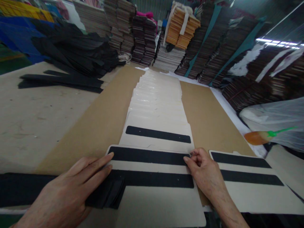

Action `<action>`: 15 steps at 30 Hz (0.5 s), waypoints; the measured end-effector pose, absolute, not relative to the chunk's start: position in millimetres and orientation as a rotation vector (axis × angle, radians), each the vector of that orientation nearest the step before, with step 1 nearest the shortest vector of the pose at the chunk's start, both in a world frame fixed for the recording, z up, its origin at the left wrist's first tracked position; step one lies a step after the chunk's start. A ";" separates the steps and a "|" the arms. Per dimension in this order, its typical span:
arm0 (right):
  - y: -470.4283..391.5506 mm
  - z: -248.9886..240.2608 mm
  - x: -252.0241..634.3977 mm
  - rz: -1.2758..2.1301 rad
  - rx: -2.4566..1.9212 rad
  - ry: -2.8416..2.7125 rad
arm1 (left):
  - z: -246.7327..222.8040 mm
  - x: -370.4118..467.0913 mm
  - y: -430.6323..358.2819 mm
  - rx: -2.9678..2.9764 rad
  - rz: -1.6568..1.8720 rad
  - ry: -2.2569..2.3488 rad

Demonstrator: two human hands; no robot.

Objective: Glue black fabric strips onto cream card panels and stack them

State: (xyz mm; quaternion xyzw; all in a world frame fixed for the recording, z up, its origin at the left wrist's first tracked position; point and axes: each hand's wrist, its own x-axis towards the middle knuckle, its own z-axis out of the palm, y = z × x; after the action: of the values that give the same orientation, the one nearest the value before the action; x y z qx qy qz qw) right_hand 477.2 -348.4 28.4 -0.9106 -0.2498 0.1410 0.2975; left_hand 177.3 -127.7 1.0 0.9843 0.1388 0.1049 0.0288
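Black strips lie across a pale beige board [163, 205] in front of me. The upper black strip [149, 155] runs between my two hands. My right hand [206, 174] has thumb and forefinger closed at that strip's right end. On its left end rest the fingertips of my left hand [68, 190]. A fanned bundle of black strips [104, 193] passes under my left palm, which appears to hold it; the thumb is hidden. Below the upper strip, a lower black strip [161, 179] lies parallel, its left end meeting the bundle.
Overlapping pale boards [156, 104] run away from me, the nearest bearing one black strip. Another two-strip board [256, 196] lies at right. Black strips are heaped [78, 50] at back left. Stacked bundles [142, 38] line the back. An orange-and-green object [258, 137] sits right.
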 end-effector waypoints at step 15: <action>-357.0 27.3 458.3 -0.212 -2.595 -1.562 | 31.7 196.1 -130.5 3.101 0.170 0.451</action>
State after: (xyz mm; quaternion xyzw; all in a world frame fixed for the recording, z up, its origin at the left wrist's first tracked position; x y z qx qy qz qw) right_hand 458.3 -357.0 27.3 -0.8535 -0.5137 -0.0697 0.0528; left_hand 196.1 -130.5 31.7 0.9882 0.1436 0.0541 0.0015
